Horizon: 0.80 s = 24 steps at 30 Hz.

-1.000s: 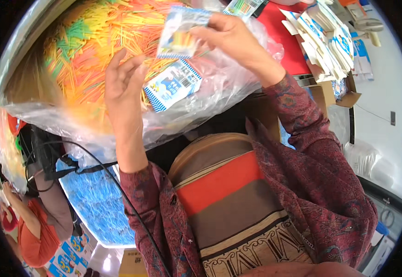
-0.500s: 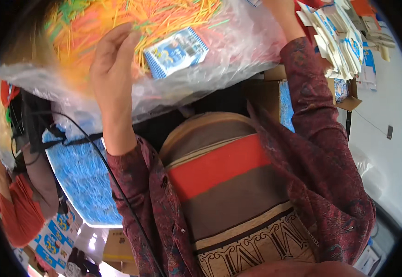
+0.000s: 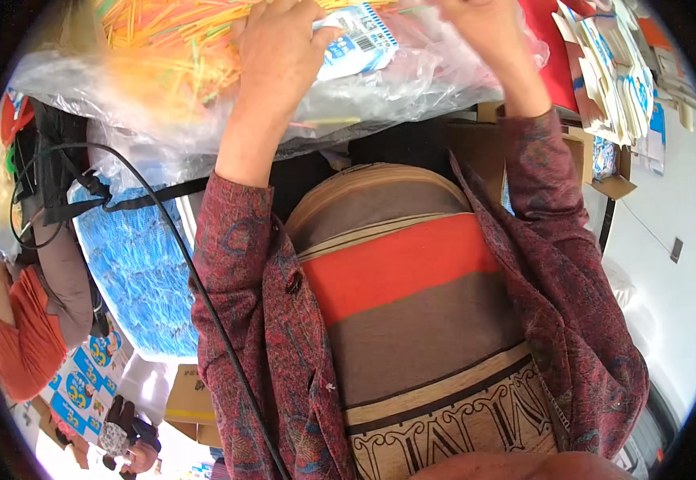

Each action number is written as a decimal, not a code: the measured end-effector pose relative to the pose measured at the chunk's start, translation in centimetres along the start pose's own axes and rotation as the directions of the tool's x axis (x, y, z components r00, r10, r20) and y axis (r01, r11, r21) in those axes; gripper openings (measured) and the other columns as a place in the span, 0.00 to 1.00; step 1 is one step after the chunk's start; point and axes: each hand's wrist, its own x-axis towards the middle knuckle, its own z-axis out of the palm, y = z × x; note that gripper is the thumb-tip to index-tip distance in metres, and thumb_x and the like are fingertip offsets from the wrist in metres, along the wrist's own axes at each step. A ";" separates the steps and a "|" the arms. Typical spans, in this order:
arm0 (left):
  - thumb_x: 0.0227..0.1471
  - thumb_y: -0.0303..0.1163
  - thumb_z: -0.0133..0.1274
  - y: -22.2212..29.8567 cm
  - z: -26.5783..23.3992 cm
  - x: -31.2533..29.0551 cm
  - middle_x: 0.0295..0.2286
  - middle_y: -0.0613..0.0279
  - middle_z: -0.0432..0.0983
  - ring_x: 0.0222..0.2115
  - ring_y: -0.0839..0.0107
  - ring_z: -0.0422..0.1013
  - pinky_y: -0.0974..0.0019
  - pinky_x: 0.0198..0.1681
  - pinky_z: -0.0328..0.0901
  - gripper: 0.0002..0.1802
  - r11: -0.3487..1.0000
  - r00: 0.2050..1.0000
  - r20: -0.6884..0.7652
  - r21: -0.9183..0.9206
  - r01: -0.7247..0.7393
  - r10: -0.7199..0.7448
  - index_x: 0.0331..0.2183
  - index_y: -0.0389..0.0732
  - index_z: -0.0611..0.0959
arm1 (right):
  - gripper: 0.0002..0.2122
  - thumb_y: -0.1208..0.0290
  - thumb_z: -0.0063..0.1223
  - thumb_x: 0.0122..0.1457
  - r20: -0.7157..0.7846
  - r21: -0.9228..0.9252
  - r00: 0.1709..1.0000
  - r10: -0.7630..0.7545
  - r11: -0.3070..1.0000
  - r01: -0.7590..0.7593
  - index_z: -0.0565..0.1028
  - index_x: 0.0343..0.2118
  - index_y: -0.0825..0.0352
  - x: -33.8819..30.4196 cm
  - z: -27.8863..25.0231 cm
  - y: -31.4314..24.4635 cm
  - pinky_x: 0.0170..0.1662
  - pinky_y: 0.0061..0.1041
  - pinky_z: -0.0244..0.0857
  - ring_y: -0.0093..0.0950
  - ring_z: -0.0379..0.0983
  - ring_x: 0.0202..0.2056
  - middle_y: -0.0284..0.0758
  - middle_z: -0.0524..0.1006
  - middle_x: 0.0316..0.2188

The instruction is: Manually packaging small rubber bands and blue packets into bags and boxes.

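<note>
A blue-and-white packet (image 3: 361, 44) is seen lying on the clear plastic (image 3: 424, 80), beside the heap of thin coloured sticks (image 3: 176, 32), and is found just to the right of the left hand (image 3: 280, 44). Its long axis appears to be slanted, from the lower left near that hand toward a striped end at the upper right. The left hand is the nearer one: its thumb is stretched out rightward and overlaps the packet's left side, while its fingers are directed upward over the sticks; thumb and fingers are held apart, but whether anything is gripped beneath the fingertips cannot be told. The right hand (image 3: 480, 24) is placed beyond the striped end, with a gap of plastic left between; its fingertips are cut off by the upper edge, so whether they are spread or pinching cannot be told.
</note>
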 end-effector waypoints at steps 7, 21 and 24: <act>0.49 0.30 0.59 -1.8 2.6 -0.2 0.29 0.67 0.77 0.32 0.69 0.71 0.64 0.38 0.61 0.04 0.978 0.978 -0.169 0.187 -0.091 0.123 0.30 0.44 0.84 | 0.07 0.72 0.53 0.59 0.149 0.135 0.989 0.000 0.991 -0.021 0.78 0.36 0.69 -0.7 2.5 -2.9 0.32 0.23 0.66 0.23 0.71 0.27 0.34 0.77 0.26; 0.50 0.25 0.59 0.7 -1.0 -0.9 0.33 0.62 0.77 0.35 0.75 0.72 0.70 0.38 0.66 0.13 0.595 0.942 -0.022 -0.780 0.193 -0.334 0.40 0.38 0.80 | 0.10 0.67 0.59 0.58 0.319 0.535 0.916 0.243 0.752 -0.386 0.80 0.38 0.68 -2.0 3.4 -4.2 0.31 0.13 0.63 0.10 0.67 0.27 0.22 0.77 0.28; 0.51 0.23 0.58 0.3 -1.4 -1.2 0.36 0.61 0.77 0.36 0.79 0.72 0.74 0.38 0.67 0.17 0.377 0.944 0.142 -0.891 0.254 -0.299 0.45 0.36 0.77 | 0.09 0.67 0.59 0.58 0.314 0.630 0.933 0.177 0.696 -0.344 0.80 0.38 0.67 -2.3 3.6 -4.4 0.31 0.13 0.63 0.11 0.67 0.27 0.21 0.77 0.27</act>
